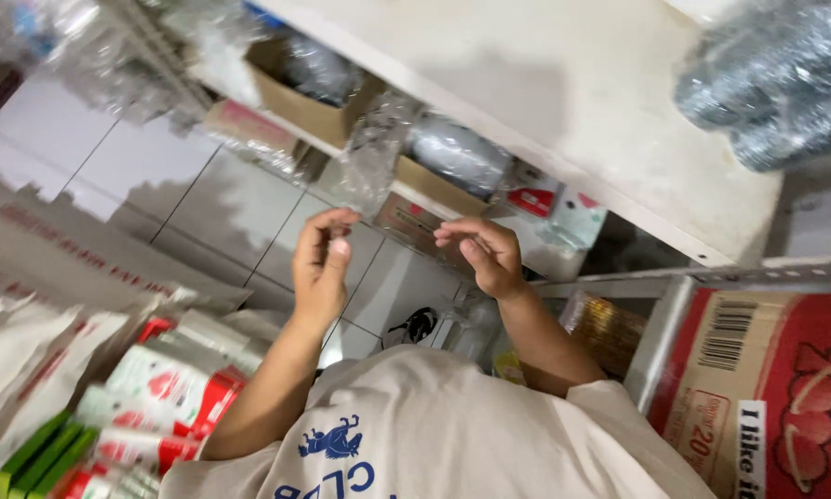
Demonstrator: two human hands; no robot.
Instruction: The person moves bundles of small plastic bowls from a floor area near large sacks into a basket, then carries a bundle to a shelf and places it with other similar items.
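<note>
A white shelf runs across the top of your view, from the upper middle down to its right corner. On its far right edge sits a bundle of silvery wrapped goods. Below its front edge, a lower level carries open cardboard boxes filled with clear-wrapped items, and small red-and-white packets lie near the right end of that level.

At the lower right corner of your view stands a large red and tan carton, just beside a grey metal shelf rail. At the lower left, a stack of white, red and green packets leans beside pale paper bags. White floor tiles show between these.

Your beige shirt fills the bottom middle.

Your left hand is raised in front of the lower shelf level, fingers curled inward with the thumb pressed toward them. Your right hand is just beside it, apart from it, fingers bent and loosely pinched.

A crumpled clear plastic wrapper hangs just above and between your hands, before the shelf's front edge. Whether either hand actually grips it, you cannot tell from here; the fingertips are close to its lower edge.
</note>
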